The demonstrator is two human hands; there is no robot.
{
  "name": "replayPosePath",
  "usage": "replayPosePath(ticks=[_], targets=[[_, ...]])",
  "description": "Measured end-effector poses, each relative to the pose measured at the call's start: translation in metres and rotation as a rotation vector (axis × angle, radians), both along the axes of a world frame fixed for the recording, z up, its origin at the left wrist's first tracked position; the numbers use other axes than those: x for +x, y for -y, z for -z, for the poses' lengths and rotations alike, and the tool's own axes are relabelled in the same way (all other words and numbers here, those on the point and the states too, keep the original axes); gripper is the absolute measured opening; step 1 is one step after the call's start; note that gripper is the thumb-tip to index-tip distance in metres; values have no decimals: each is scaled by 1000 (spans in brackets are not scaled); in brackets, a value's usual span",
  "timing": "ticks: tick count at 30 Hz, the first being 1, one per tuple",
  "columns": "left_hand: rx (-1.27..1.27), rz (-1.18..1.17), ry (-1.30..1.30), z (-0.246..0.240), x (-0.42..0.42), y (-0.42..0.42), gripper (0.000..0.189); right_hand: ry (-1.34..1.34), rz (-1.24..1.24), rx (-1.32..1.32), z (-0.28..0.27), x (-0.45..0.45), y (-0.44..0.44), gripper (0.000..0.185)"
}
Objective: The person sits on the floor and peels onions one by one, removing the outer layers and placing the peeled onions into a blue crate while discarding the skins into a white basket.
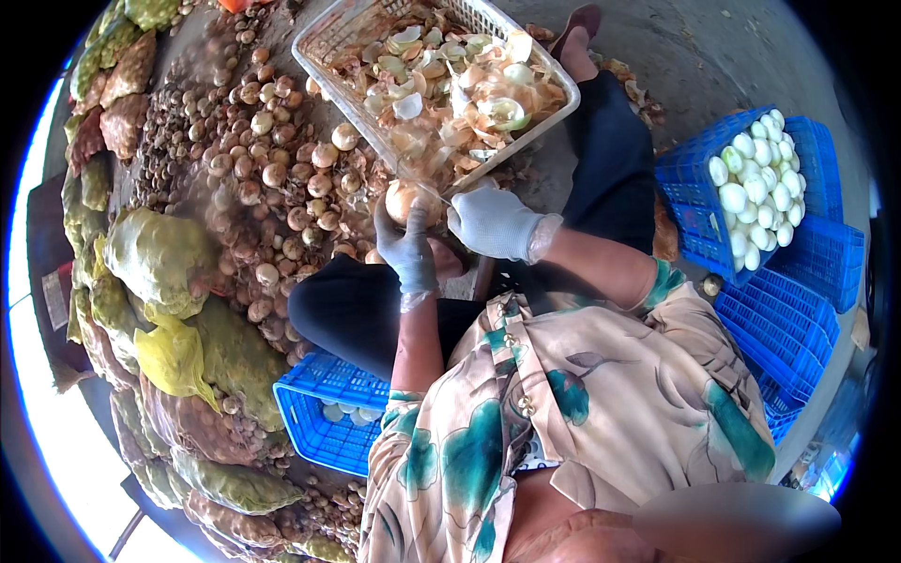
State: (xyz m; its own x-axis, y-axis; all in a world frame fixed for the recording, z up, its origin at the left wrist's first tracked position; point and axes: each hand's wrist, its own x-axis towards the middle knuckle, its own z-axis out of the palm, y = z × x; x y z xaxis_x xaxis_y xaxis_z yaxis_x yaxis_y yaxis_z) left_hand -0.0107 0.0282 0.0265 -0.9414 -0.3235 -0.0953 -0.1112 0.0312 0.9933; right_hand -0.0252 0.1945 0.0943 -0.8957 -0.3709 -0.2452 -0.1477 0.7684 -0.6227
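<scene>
My left hand [407, 250], in a grey knit glove, holds an unpeeled yellow onion [402, 200] with the thumb over its near side. Close on the right, my right hand [495, 224], gloved the same way, is closed around a small knife whose thin blade [443, 200] points towards the onion; its handle is hidden in the fist. Both hands are at the near corner of a white plastic crate [517, 158], which holds papery onion skins [450, 91] and pale outer layers.
Loose unpeeled onions [278, 176] cover the floor at left, with filled mesh sacks [158, 257] beyond. A blue crate of peeled onions [676, 190] stands at right near more blue crates [781, 324]. Another blue crate [331, 440] with a few peeled onions is beside my left leg.
</scene>
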Motion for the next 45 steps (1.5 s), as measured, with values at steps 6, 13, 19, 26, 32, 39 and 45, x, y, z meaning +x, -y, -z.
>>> replayPosePath(ticks=[6,13,19,26,32,39,45], targets=[[-37,16,-26,2,0,-1,58,68,-38,82,-4,-1,3,30],[-136,-34,-68,14,-9,-6,62,139,-77,62,13,-16,-1,28],[-207,-126,-69,29,-20,-9,60,104,-71,91,18,-10,3,25],[-34,-93,74,20,-25,0,59,-38,-48,55,47,-3,1,23],[21,-117,-20,14,-17,-13,51,55,-72,-39,45,-12,-4,40],[115,-82,17,29,-21,4,58,828,160,-594,32,-33,-27,37],[58,-119,10,27,-19,7,48,612,166,-536,32,-25,-28,48]])
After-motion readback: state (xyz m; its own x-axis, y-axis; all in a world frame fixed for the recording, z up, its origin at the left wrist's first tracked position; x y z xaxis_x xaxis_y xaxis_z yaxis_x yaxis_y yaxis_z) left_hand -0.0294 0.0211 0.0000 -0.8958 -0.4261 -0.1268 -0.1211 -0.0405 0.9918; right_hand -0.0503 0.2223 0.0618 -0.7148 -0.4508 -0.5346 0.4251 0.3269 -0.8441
